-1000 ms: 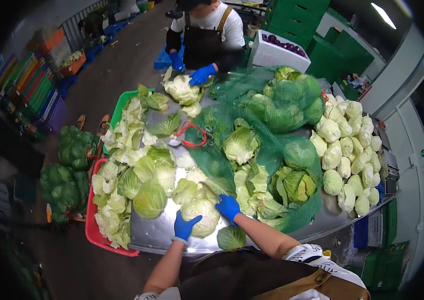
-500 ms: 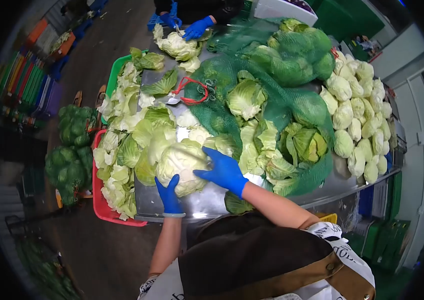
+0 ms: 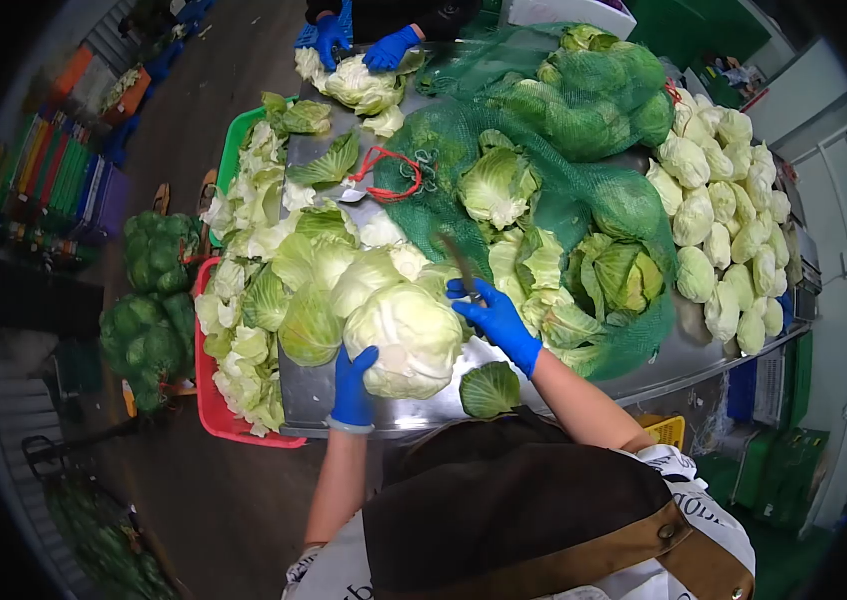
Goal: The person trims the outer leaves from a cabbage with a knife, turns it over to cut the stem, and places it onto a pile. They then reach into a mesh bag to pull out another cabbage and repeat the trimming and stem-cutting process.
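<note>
A pale, trimmed cabbage (image 3: 406, 342) sits near the front edge of the metal table. My left hand (image 3: 352, 388), in a blue glove, grips its lower left side with the thumb toward me. Just right of the cabbage, my gloved right hand (image 3: 499, 325) is closed around a knife (image 3: 462, 268), whose dark blade points up and away; its handle is mostly hidden by the fingers. Loose outer leaves (image 3: 311, 325) lie left of and behind the cabbage. One green leaf (image 3: 490, 389) rests on the table below my right hand.
A red crate (image 3: 206, 385) and a green crate (image 3: 232, 150) along the left edge hold stripped leaves. Green net bags (image 3: 599, 110) of cabbages cover the middle and back. Trimmed cabbages (image 3: 694, 215) are piled at right. Across the table, a co-worker's blue-gloved hands (image 3: 392, 48) work at another cabbage.
My right hand has come off the cabbage and moved right, and the knife now shows in it. The cabbage and my left hand have shifted slightly right in view.
</note>
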{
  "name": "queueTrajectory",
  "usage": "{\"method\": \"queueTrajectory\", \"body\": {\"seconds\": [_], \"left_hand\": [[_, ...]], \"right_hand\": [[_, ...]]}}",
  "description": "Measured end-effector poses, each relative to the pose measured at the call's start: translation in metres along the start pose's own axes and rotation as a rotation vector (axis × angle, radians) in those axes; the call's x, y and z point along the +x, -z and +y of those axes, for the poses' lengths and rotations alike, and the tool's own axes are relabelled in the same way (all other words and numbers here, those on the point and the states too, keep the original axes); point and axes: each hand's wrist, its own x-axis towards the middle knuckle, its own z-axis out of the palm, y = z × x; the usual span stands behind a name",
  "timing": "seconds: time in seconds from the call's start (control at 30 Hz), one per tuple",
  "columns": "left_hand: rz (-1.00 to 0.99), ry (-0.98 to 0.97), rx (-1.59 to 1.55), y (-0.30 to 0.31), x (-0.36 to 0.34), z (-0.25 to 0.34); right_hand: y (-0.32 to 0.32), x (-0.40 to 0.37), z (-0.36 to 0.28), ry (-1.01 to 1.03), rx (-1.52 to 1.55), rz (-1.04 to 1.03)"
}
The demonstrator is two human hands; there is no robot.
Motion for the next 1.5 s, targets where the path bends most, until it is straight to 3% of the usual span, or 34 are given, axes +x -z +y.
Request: {"method": "queueTrajectory", "body": {"seconds": [0.1,0.13,0.23,0.27,0.37,0.4,0.53,0.57,0.63,0.77,0.8,1.2,1.5], "left_hand": [[-0.063,0.136,0.146,-0.023,0.004,0.017],[-0.061,0.192,0.063,-0.019,0.010,0.014],[-0.018,0.129,-0.339,-0.023,-0.002,0.013],[0.025,-0.026,-0.362,-0.028,-0.008,0.003],[0.099,-0.296,0.086,-0.040,-0.025,-0.034],[0.207,-0.183,-0.068,-0.054,-0.032,-0.034],[0.140,0.065,-0.074,-0.014,-0.015,-0.015],[0.088,0.082,0.041,0.002,-0.010,-0.015],[-0.010,0.123,0.256,0.032,0.000,-0.025],[0.125,0.231,0.430,0.066,0.009,-0.065],[0.110,0.171,0.436,0.067,0.007,-0.065],[0.111,0.349,0.268,0.060,0.022,-0.049],[0.127,0.398,0.216,0.063,0.034,-0.043]], "right_hand": [[0.003,-0.002,-0.009,-0.193,0.033,-0.257],[0.003,-0.004,0.003,-0.189,0.308,-0.305],[0.000,-0.021,0.007,-0.161,0.613,-0.142],[-0.005,-0.025,0.011,-0.130,0.605,-0.089],[-0.031,-0.041,0.032,-0.061,0.590,0.065],[-0.034,-0.044,0.040,-0.118,0.529,0.038],[-0.018,-0.043,0.046,-0.149,-0.046,-0.062],[-0.010,-0.042,0.066,0.120,-0.193,-0.013],[0.002,-0.050,0.060,0.355,-0.429,-0.018],[0.004,-0.064,0.062,0.461,-0.948,-0.179],[0.002,-0.066,0.062,0.414,-0.963,-0.160],[-0.020,-0.050,0.086,0.435,-1.240,-0.132],[-0.006,-0.050,0.092,0.478,-1.246,-0.112]]}}
